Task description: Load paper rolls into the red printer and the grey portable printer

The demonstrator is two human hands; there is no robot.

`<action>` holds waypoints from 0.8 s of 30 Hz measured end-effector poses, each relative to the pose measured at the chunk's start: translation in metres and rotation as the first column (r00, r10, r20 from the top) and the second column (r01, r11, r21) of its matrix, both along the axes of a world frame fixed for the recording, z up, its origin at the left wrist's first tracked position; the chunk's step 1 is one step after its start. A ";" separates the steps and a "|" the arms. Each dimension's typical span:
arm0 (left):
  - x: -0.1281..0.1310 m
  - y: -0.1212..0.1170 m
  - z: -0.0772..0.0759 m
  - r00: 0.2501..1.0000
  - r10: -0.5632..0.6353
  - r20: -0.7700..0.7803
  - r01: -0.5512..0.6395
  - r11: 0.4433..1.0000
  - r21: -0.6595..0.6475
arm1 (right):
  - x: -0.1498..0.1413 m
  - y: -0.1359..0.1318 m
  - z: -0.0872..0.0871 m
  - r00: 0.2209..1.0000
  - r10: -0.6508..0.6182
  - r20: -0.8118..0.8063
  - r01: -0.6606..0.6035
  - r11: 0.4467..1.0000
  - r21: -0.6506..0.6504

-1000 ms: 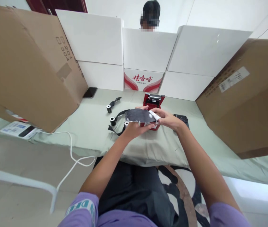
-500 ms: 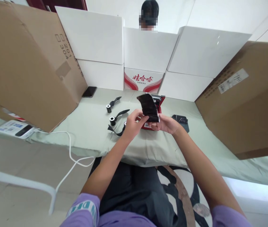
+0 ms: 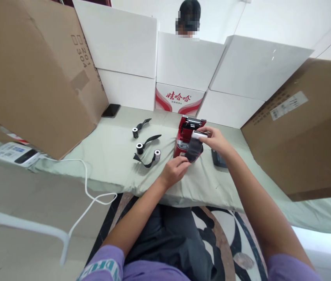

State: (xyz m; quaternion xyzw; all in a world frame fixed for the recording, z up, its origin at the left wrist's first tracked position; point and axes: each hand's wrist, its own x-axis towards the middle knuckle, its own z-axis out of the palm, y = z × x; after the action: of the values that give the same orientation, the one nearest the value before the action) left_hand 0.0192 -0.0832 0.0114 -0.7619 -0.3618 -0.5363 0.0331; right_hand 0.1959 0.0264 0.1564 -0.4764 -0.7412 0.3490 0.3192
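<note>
Hanging over the red machine [image 3: 183,135], just right of the frame's centre, the white paper roll [image 3: 197,134] was gripped between the thumb and fingers of my right hand [image 3: 213,138]. Its dark strip [image 3: 193,147] ran down across the machine's front, and my left hand [image 3: 176,171], lower and nearer the centre, had its fingers closed on the strip's lower end. The machine's lid [image 3: 193,123] stood raised behind; whether the roll touched the machine, I couldn't tell.

Left of my hands, three more rolls stood on the cloth-covered bench [image 3: 115,148], each with a dark tail: an upper roll [image 3: 135,133], a middle roll [image 3: 140,148] and a lower roll [image 3: 157,155]. To the right, a dark item [image 3: 218,160] lay partly behind my forearm.

Farther out, a phone [image 3: 111,110] lay left of centre beside a big cardboard box [image 3: 42,78]; another carton [image 3: 305,132] filled the right side. White boxes [image 3: 188,58] lined the back, with a person's head [image 3: 190,15] above them at the top.
</note>
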 end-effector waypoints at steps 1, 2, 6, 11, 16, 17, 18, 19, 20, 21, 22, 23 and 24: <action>0.001 0.001 -0.003 0.999 -0.014 -0.030 0.013 0.999 -0.036 | -0.003 0.007 -0.005 0.999 -0.013 0.038 0.012 1.000 0.029; 0.001 0.002 -0.004 0.999 -0.021 -0.044 0.018 0.997 -0.077 | -0.006 0.013 -0.010 0.996 -0.019 0.085 0.014 0.998 0.059; 0.002 0.006 -0.002 0.999 0.012 -0.045 -0.020 0.983 -0.185 | -0.021 0.027 -0.030 0.941 -0.070 0.332 0.002 0.979 0.203; 0.002 0.006 -0.002 0.984 0.175 0.037 -0.165 0.969 -0.185 | -0.029 0.034 -0.047 0.809 -0.154 0.567 0.028 0.974 0.225; -0.001 0.012 -0.003 0.948 0.300 0.109 -0.271 0.937 -0.222 | -0.030 0.043 -0.050 0.800 -0.116 0.588 0.011 0.984 0.179; -0.002 0.013 -0.002 0.951 0.291 0.107 -0.260 0.936 -0.236 | -0.031 0.045 -0.049 0.801 -0.104 0.590 0.006 0.986 0.166; -0.002 0.013 -0.002 0.958 0.268 0.099 -0.238 0.939 -0.247 | -0.032 0.047 -0.048 0.799 -0.091 0.595 0.000 0.989 0.151; -0.003 0.013 -0.001 0.967 0.240 0.088 -0.211 0.944 -0.254 | -0.033 0.048 -0.047 0.795 -0.079 0.602 -0.003 0.991 0.135; -0.003 0.013 -0.001 0.974 0.213 0.077 -0.187 0.948 -0.256 | -0.035 0.048 -0.046 0.791 -0.071 0.608 -0.006 0.992 0.123; -0.003 0.013 -0.001 0.979 0.194 0.067 -0.171 0.952 -0.253 | -0.036 0.048 -0.045 0.792 -0.064 0.607 -0.011 0.993 0.119; -0.003 0.013 0.000 0.980 0.189 0.057 -0.169 0.954 -0.249 | -0.037 0.047 -0.045 0.802 -0.063 0.594 -0.015 0.992 0.125; -0.003 0.012 0.000 0.980 0.196 0.045 -0.180 0.953 -0.243 | -0.037 0.046 -0.045 0.824 -0.071 0.562 -0.013 0.990 0.144; -0.002 0.012 -0.001 0.977 0.213 0.031 -0.200 0.951 -0.236 | -0.036 0.045 -0.045 0.857 -0.091 0.507 -0.004 0.983 0.182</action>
State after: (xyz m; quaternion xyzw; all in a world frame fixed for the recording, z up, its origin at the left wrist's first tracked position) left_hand 0.0169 -0.0715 0.0108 -0.7031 -0.5002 -0.5053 -0.0103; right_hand 0.1603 0.0711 0.1117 -0.5386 -0.8162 0.1354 0.1591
